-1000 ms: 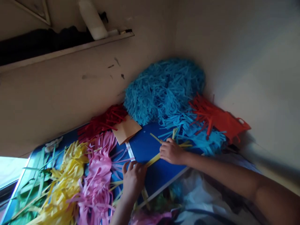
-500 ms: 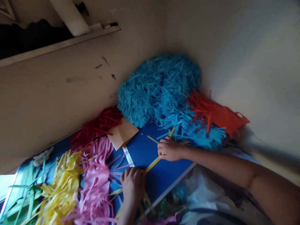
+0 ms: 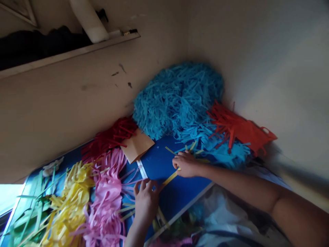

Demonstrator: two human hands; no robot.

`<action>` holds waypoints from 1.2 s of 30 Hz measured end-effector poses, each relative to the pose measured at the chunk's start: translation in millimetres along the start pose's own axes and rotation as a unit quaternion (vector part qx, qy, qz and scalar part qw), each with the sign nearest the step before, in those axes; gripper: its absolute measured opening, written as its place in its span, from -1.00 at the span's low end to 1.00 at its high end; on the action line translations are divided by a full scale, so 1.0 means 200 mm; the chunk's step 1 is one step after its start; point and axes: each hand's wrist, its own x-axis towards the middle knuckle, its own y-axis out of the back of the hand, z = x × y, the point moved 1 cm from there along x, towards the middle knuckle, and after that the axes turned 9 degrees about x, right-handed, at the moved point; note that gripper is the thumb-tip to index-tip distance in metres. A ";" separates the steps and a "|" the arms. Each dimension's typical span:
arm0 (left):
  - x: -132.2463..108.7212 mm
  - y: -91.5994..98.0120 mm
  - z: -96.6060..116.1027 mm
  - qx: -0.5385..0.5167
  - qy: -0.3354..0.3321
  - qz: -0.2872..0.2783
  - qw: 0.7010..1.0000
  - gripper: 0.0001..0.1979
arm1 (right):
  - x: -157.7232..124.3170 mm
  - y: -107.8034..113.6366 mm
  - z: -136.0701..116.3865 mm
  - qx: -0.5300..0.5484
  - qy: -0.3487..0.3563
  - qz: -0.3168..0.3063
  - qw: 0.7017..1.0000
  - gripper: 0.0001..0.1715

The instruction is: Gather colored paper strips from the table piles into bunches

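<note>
A narrow yellow paper strip point(image 3: 169, 178) runs slantwise between my two hands over the blue tabletop point(image 3: 156, 156). My right hand point(image 3: 186, 164) is closed around the yellow strips, and loose yellow ends point(image 3: 192, 145) fan out beyond its fingers. Nearer to me, my left hand point(image 3: 147, 197) has bent fingers at the strip's lower end; the fingertips are partly hidden. More yellow strip ends point(image 3: 128, 210) stick out to the left of that wrist. Pink fringed paper point(image 3: 108, 195) lies just left of my left hand.
Yellow fringe point(image 3: 74, 202) and green fringe point(image 3: 33, 212) lie at left. A large blue fringed pile point(image 3: 180, 99) fills the corner, with dark red fringe point(image 3: 110, 135), an orange folded sheet point(image 3: 138, 145) and red-orange fringe point(image 3: 241, 128) around it. A shelf point(image 3: 69, 53) juts from the wall.
The view has shifted slightly, so the scene sits a little further right. My left hand's fingers have lifted and spread a bit. My right hand stays closed on the yellow strips.
</note>
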 end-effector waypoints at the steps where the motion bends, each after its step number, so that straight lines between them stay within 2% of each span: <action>1: -0.01 0.00 0.01 0.008 -0.011 0.005 1.000 -0.59 | -0.01 0.01 0.01 -0.001 -0.004 0.003 1.000 -0.91; 4: -0.01 0.02 0.01 0.009 -0.018 0.009 1.000 -0.52 | -0.03 0.05 0.02 -0.023 0.006 0.059 0.998 -0.90; 5: -0.01 0.02 0.01 0.007 -0.021 0.008 1.000 -0.51 | -0.04 0.06 0.01 -0.035 0.040 0.076 0.996 -0.88; 7: 0.01 0.03 0.00 0.003 -0.029 0.003 1.000 -0.49 | -0.06 0.04 -0.04 -0.070 0.155 0.082 0.982 -0.89; 8: 0.01 0.04 0.00 0.001 -0.031 0.000 1.000 -0.49 | -0.06 0.02 -0.07 -0.093 0.217 0.074 0.969 -0.92; 10: 0.03 0.05 0.01 0.000 -0.031 -0.005 0.999 -0.51 | -0.06 -0.05 -0.12 -0.146 0.310 0.060 0.937 -0.81; 12: 0.04 0.07 0.04 -0.001 -0.026 -0.006 1.000 -0.60 | -0.04 -0.11 -0.14 -0.192 0.355 0.063 0.913 -0.74; 14: 0.05 0.08 0.07 -0.003 -0.016 0.002 1.000 -0.73 | -0.01 -0.14 -0.14 -0.212 0.375 0.059 0.901 -0.72; 17: 0.05 0.07 0.10 -0.006 0.002 0.030 1.000 -0.85 | 0.03 -0.12 -0.11 -0.194 0.355 0.038 0.914 -0.79; 20: 0.05 0.03 0.11 0.001 0.013 0.056 0.998 -0.83 | 0.04 -0.09 -0.10 -0.153 0.316 0.013 0.936 -0.85; 23: 0.05 -0.01 0.12 0.005 0.026 0.065 0.998 -0.81 | 0.02 -0.10 -0.14 -0.143 0.292 0.034 0.945 -0.84; 27: 0.04 -0.02 0.12 0.005 0.038 0.062 0.997 -0.80 | -0.01 -0.16 -0.16 -0.170 0.312 0.077 0.932 -0.78; 29: 0.02 -0.03 0.11 0.005 0.043 0.057 0.997 -0.79 | -0.03 -0.18 -0.12 -0.172 0.315 0.088 0.929 -0.74; 32: -0.03 -0.03 0.08 0.011 0.060 0.064 0.996 -0.79 | -0.05 -0.14 -0.02 -0.142 0.288 0.108 0.941 -0.73; 36: -0.10 -0.05 0.01 -0.001 0.080 0.068 0.994 -0.80 | -0.05 -0.06 0.06 -0.081 0.229 0.073 0.967 -0.79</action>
